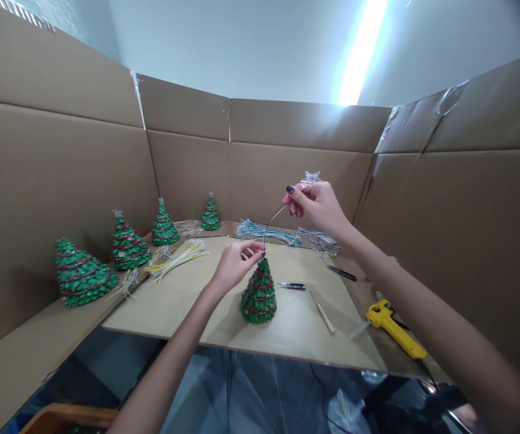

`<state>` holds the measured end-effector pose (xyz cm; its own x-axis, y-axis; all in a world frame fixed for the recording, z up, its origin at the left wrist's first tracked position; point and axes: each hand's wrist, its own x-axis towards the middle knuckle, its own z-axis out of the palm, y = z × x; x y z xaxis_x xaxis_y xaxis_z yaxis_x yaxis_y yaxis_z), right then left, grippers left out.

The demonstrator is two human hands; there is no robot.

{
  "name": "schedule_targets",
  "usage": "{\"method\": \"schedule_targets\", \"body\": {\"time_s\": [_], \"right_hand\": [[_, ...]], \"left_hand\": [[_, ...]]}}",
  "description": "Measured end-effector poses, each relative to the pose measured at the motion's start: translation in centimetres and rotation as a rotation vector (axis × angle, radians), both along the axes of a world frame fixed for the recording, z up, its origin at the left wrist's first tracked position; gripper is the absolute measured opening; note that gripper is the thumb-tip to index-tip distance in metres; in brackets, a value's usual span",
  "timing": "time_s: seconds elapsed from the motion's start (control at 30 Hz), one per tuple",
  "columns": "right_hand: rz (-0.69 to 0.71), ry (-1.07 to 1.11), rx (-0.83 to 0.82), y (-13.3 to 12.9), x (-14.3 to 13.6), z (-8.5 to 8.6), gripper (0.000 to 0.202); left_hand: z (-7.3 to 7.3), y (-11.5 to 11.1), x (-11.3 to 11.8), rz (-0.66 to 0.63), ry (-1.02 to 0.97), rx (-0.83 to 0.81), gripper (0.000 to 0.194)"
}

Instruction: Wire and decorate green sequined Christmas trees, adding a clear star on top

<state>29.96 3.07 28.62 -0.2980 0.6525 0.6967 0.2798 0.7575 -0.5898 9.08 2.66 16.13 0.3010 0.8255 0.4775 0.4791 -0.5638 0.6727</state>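
Observation:
A small green Christmas tree figure (260,296) with red garlands stands upright near the table's front edge. Just above its tip, my left hand (240,260) pinches a thin wire (266,226) between thumb and fingers. The wire curves up to my right hand (310,202), which is closed around the base of a clear star topper (310,176). Whether the wire's lower end sits inside the tree is hidden by my fingertips. Right of the tree lie small thread snips (291,286) and an awl (322,313) with a pale handle.
Several finished-looking trees (164,224) stand along the left and back. Bundles of yellow-white wires (178,259) and blue-white wires (269,232) lie behind. At right rest a yellow glue gun (393,328) and a black-handled tool (342,273). Cardboard walls (296,175) enclose the table.

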Motion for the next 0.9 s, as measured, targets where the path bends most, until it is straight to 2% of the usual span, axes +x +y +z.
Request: {"method": "schedule_targets", "body": {"time_s": [0.2,0.33,0.5,0.67,0.9], "right_hand": [[-0.072,-0.123,0.102,-0.6,-0.2,1.0,0.060],[-0.091,-0.177,0.142,-0.7,-0.6,0.9,0.064],[-0.072,-0.249,0.132,-0.4,-1.1,0.2,0.062],[-0.044,-0.324,0.064,0.0,-1.5,-0.6,0.048],[-0.044,-0.483,-0.023,0.2,-2.2,-1.8,0.036]], "left_hand": [[0.4,0.0,0.5,0.014,-0.004,0.059,0.017],[0.3,0.3,0.7,0.020,0.038,0.110,0.019],[0.2,0.4,0.5,0.018,0.077,0.149,0.018],[0.2,0.3,0.5,0.030,0.019,0.139,0.015],[0.1,0.3,0.8,0.016,-0.017,0.108,0.021]]}}
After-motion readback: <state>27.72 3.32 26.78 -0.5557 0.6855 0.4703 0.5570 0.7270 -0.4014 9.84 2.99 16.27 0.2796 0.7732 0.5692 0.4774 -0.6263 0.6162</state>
